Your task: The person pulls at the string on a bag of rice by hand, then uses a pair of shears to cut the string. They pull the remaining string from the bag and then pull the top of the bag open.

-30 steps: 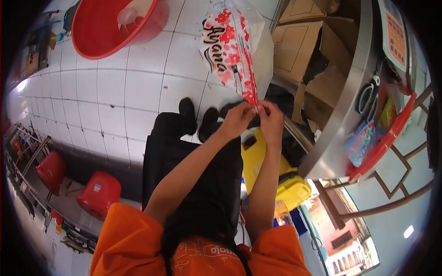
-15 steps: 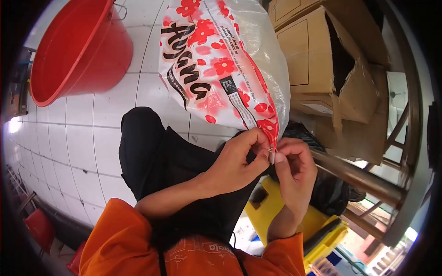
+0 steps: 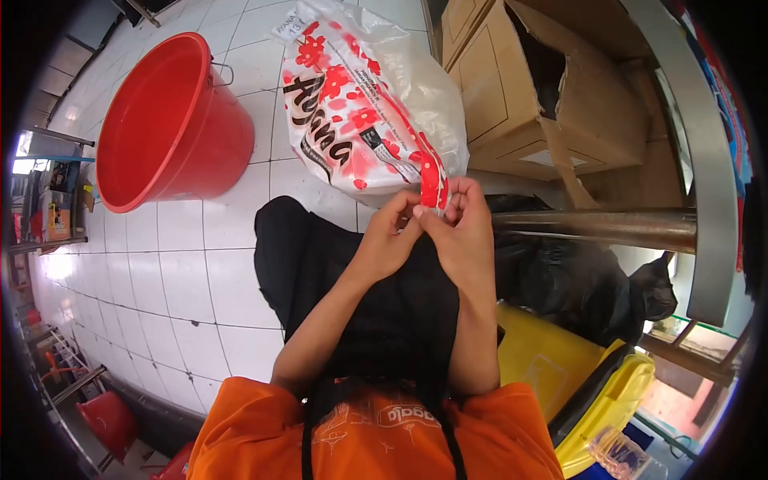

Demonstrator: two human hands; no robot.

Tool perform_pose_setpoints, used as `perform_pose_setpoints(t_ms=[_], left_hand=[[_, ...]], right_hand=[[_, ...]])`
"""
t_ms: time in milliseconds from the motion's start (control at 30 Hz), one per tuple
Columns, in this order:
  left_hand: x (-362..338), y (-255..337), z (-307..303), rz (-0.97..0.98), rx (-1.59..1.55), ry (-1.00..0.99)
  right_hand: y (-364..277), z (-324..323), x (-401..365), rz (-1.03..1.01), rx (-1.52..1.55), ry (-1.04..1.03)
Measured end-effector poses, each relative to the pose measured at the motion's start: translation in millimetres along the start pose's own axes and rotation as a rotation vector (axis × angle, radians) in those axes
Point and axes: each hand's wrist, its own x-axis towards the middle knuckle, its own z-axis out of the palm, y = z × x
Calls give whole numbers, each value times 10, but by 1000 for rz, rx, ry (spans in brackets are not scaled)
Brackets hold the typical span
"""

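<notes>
A white rice sack (image 3: 328,104) with red flowers and "Ayana" printed on it lies on the floor in front of my knees. Its near corner, at the end of a red edge strip, is raised between my hands. My left hand (image 3: 390,244) pinches this corner from the left, thumb and fingers pressed together. From the other side my right hand (image 3: 466,228) grips the same corner, its thumb nearly touching the left fingertips. Any thread between the fingertips is too small to make out.
A large red bucket (image 3: 232,144) stands on the white tiles at left. To the right are cardboard boxes (image 3: 484,88), a metal rack bar (image 3: 608,228), black plastic bags (image 3: 560,276) and a yellow container (image 3: 536,352). Red objects and shelving line the far left.
The view has shifted, showing more of the bucket and the sack's far end. My hands have turned the sack's red corner upward, and my right hand has closed in over it.
</notes>
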Motion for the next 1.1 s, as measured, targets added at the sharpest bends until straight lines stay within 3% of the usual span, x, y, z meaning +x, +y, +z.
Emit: perform_pose_setpoints(t_ms=[167,267,333,400,533,600,800,900,1033,1100], left_hand=[[51,64,72,17,-79,6],[-19,128,76,-2,-83,-9],[-64,181,82,10,-192,-56],[-94,259,77,-36,-199,-66],[-120,274,115,-11,-211,-99],[-119,324,140,14,-181,-82],[-109,619,291,40,-96,76],[-34,668,377,31,-234,87],[-15,716,364,-5,-293,27],[-20,717,332,-30,-308,-28]], right_hand=[[-72,-30,-39,-36,-124,35],[-121,-173,-87,-27,-243,-55],[-89,-227,-174,-133,108,-43],[-140,-324,-267,-158,130,-62],[-257,-462,-289,-137,26,-84],[-314,-485,-220,-264,-175,-38],[-410,-480,-169,-372,-184,9],[-402,-519,-120,-408,-175,-57],[-458,-533,-117,-431,-255,-82],[-468,-539,-95,-501,-355,28]])
